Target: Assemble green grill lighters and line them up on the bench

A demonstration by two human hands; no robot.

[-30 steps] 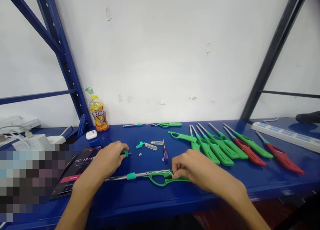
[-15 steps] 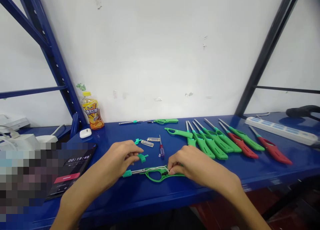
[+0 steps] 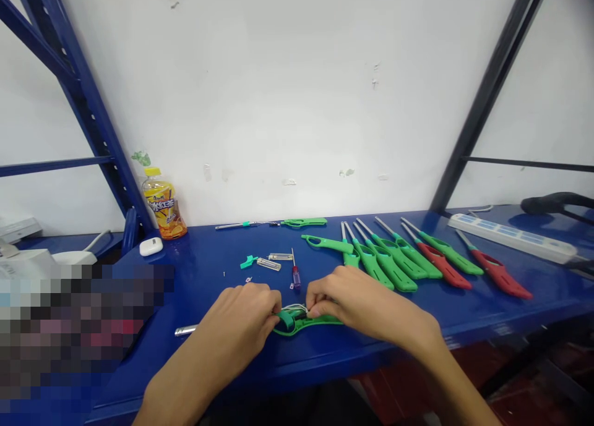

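Note:
An opened green gas lighter shell (image 3: 297, 330) lies near the table's front edge, its metal tube (image 3: 185, 330) reaching left beneath my forearm. My left hand (image 3: 250, 311) is closed on a teal plastic trigger (image 3: 285, 319), held at the shell's finger loop. Thumb and fingers of my right hand (image 3: 341, 293) pinch a thin white wire (image 3: 293, 306) at the shell, beside a black part; the palm covers the shell's right end. Behind the hands lie a small purple-handled screwdriver (image 3: 296, 277), another teal trigger (image 3: 249, 262) and two clear fuel tanks (image 3: 269, 264).
Several green and red lighters (image 3: 399, 262) lie in a row at right, by a white power strip (image 3: 513, 237). Along the wall rests another opened lighter (image 3: 304, 222). A drink bottle (image 3: 164, 206) and a white earbud case (image 3: 151, 247) stand at left.
My left hand has brought the teal trigger down and right to the shell's finger loop. My right hand stays pinched at the wire. The view has shifted slightly.

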